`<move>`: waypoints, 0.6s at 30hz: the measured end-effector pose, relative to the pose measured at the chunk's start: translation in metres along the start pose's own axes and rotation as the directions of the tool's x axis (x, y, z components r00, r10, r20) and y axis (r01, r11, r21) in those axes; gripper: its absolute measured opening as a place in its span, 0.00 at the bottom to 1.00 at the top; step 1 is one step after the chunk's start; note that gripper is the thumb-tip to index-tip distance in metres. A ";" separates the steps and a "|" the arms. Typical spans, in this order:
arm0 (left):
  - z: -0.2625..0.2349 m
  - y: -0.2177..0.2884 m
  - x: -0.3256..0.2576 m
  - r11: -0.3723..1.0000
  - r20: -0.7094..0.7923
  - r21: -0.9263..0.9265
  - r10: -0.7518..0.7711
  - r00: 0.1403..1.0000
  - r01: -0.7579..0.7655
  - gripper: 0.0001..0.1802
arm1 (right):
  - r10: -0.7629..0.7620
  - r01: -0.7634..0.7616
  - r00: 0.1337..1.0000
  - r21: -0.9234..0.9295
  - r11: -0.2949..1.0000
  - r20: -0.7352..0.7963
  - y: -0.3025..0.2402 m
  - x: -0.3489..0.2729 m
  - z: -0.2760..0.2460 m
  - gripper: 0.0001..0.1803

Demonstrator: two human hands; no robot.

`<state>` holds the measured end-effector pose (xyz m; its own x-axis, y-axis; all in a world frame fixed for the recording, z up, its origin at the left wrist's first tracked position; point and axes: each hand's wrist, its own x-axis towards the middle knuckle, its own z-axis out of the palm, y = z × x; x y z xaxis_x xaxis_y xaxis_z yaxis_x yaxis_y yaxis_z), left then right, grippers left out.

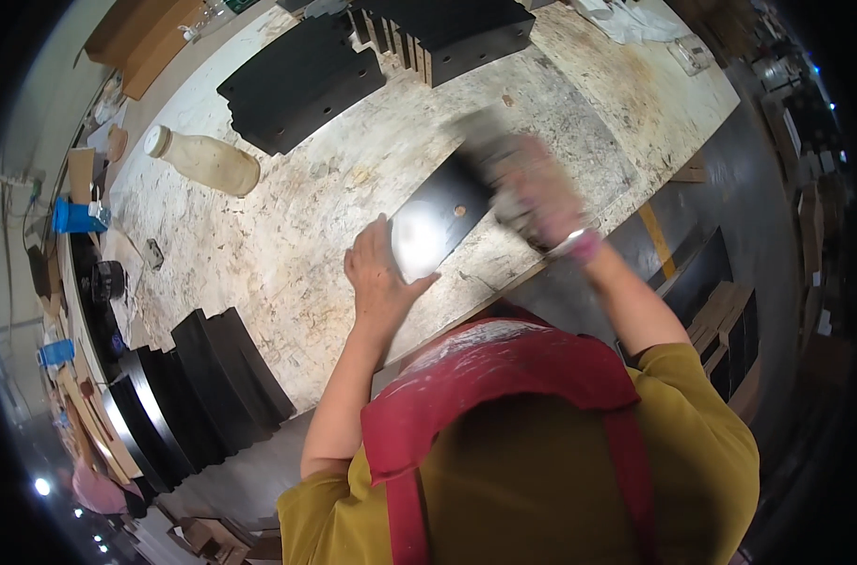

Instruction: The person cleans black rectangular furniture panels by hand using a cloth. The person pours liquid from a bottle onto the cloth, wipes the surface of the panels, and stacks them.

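A black flat panel (445,205) with a small round hole lies slantwise on the worn white worktable (325,217). A bright white glare covers its near-left end. My left hand (381,273), bare, rests there with thumb and fingers spread around that end's edges. Over the panel's far-right end is my right hand (551,193), smeared by motion, with a pinkish band at the wrist. It grips a blurred grey cloth-like rag (489,137) against or just above the panel; contact is too blurred to tell.
Stacks of black panels (301,80) stand along the table's far side. A capped bottle of cloudy liquid (207,162) lies at the left. More black panels (216,377) lean by the near-left edge. Crumpled white plastic (631,24) is at the far right; boards (725,320) stand beyond the right edge.
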<state>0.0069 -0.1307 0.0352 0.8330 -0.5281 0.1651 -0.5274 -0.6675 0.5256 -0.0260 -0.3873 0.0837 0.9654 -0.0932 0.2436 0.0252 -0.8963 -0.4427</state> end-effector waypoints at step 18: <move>0.017 -0.008 0.007 0.988 -0.044 -0.139 0.064 0.997 -0.070 0.57 | 0.273 -0.303 0.946 0.175 0.937 0.172 0.057 0.071 0.034 0.11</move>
<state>0.0139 -0.1383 0.0179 0.8038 -0.5464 0.2351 -0.5560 -0.5497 0.6234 0.0533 -0.4297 0.0464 0.9652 -0.2587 -0.0390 -0.2230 -0.7356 -0.6397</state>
